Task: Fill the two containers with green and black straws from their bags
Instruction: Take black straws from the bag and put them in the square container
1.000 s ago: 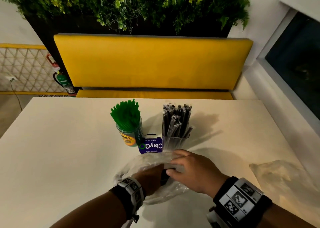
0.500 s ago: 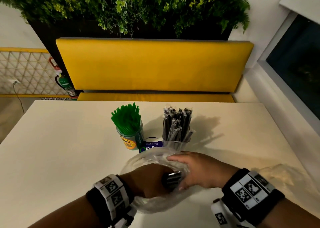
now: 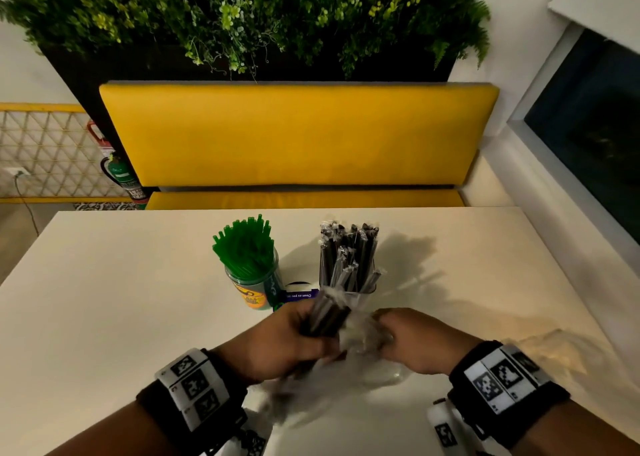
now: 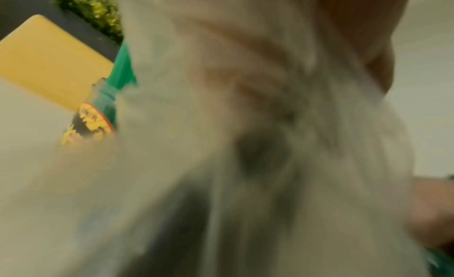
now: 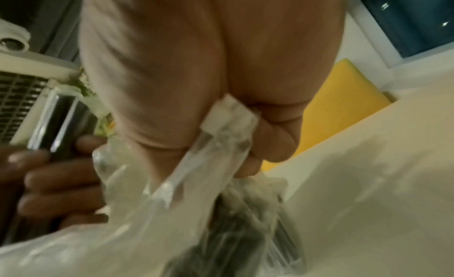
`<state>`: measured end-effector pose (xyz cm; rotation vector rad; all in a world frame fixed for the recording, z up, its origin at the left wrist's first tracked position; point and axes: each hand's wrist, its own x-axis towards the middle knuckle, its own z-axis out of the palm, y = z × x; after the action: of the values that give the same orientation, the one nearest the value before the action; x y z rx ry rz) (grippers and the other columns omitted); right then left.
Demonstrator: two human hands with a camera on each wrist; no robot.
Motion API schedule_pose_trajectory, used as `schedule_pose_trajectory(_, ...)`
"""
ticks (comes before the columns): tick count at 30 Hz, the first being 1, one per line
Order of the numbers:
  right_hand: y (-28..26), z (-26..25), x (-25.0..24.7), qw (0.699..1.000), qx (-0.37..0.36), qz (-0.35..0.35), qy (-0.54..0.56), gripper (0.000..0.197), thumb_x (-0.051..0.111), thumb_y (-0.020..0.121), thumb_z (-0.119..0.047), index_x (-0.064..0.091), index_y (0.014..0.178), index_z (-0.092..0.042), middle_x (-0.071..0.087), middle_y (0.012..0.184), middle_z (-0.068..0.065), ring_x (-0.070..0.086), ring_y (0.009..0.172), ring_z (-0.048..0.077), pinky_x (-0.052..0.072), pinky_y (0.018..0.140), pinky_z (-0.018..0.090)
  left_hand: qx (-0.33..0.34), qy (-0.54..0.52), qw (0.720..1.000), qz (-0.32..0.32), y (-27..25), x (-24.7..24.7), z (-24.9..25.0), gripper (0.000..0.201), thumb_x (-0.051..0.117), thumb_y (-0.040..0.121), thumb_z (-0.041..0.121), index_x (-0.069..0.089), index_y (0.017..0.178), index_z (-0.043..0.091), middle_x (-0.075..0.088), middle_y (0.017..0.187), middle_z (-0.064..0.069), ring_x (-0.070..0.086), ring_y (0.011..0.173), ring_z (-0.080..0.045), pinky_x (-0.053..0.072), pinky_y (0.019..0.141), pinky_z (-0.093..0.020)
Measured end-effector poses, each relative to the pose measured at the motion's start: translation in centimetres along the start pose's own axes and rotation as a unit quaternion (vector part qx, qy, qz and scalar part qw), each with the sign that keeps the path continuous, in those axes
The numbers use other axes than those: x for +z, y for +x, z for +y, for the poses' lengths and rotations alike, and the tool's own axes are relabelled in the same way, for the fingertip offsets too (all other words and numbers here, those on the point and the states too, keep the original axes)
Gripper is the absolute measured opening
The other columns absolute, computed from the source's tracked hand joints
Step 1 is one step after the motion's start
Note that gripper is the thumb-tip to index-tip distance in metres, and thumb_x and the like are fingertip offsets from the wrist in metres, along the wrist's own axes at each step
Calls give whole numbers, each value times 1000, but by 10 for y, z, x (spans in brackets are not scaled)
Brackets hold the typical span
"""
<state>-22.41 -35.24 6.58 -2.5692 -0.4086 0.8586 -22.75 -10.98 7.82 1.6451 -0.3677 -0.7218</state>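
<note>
Green straws (image 3: 246, 247) stand in a printed jar (image 3: 254, 291) at the table's middle. To its right, wrapped black straws (image 3: 348, 254) fill a clear cup (image 3: 360, 298). My left hand (image 3: 287, 338) grips a bundle of black straws (image 3: 327, 315) that sticks up out of a clear plastic bag (image 3: 360, 365). My right hand (image 3: 412, 341) pinches the bag's edge (image 5: 221, 126), just in front of the clear cup. The left wrist view is blurred by the bag (image 4: 245, 145); the jar (image 4: 93, 122) shows at its left.
A purple-labelled item (image 3: 300, 294) sits between jar and cup. A second crumpled clear bag (image 3: 568, 355) lies at the table's right edge. A yellow bench (image 3: 298, 133) runs behind the white table (image 3: 104, 299); a window wall is on the right.
My left hand has drawn a bundle of black straws up out of the bag and toward the clear cup. My right hand shifted right and now pinches the bag's edge.
</note>
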Motion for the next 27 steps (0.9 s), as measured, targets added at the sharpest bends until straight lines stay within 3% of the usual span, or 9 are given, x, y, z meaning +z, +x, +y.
schedule_pose_trajectory(3,-4,5,7,994,12,-21,-111,29,56,91,-30,57,119,-21,54,125,0,60,102,24,48,81,32,23,-50,998,3,1,-11,11,19,71,79,6,66,97,1,69,82,-10,63,81,-25,51,82,-39)
schedule_pose_trajectory(5,-6,-4,15,990,-8,-27,-140,36,54,90,-31,54,126,-28,39,143,-6,62,100,27,50,77,34,63,-42,997,7,2,-21,30,15,72,79,11,69,91,3,70,86,-11,65,86,-27,53,86,-41)
schedule_pose_trajectory(8,-5,-21,20,983,-44,-7,-176,42,51,91,-20,49,132,-30,8,160,-10,64,89,30,43,67,33,110,-123,978,130,14,-42,56,13,74,77,11,69,88,13,69,83,-13,66,81,-29,56,77,-40)
schedule_pose_trajectory(10,-2,-31,19,979,-44,18,-196,48,48,91,-11,46,135,-28,-10,163,-7,63,88,31,37,64,33,128,-158,953,226,26,-53,69,14,70,81,5,65,90,13,66,81,-12,67,76,-28,54,74,-40)
schedule_pose_trajectory(12,2,-34,15,980,-25,35,-194,56,49,90,-6,41,140,-29,-22,161,-9,62,90,30,36,62,34,133,-146,941,274,39,-57,80,15,66,89,-1,60,96,11,65,81,-10,68,74,-24,54,73,-42)
schedule_pose_trajectory(16,7,-30,10,982,-1,27,-187,54,49,90,-5,42,140,-26,-11,164,-7,63,94,29,39,63,35,143,-137,937,289,64,-56,96,16,63,93,1,56,102,13,63,86,-10,68,76,-23,57,72,-38)
schedule_pose_trajectory(21,7,-23,9,984,-17,20,-179,52,45,89,-3,47,137,-23,-20,161,-16,64,86,30,41,62,36,121,-144,936,298,101,-45,91,17,61,96,4,54,99,19,61,86,-4,64,82,-23,56,76,-40)
schedule_pose_trajectory(24,4,-19,6,986,-23,12,-167,54,42,86,-3,46,138,-19,-19,160,-16,64,93,31,46,65,37,109,-155,921,341,124,-41,81,19,61,96,4,54,96,22,58,85,-2,60,83,-23,54,78,-42)
schedule_pose_trajectory(27,4,-17,5,988,-24,10,-150,55,42,84,-2,48,136,-18,-17,160,-17,65,92,29,48,67,38,141,-124,907,376,135,-36,72,16,64,95,7,57,95,21,60,83,1,60,81,-17,56,82,-42)
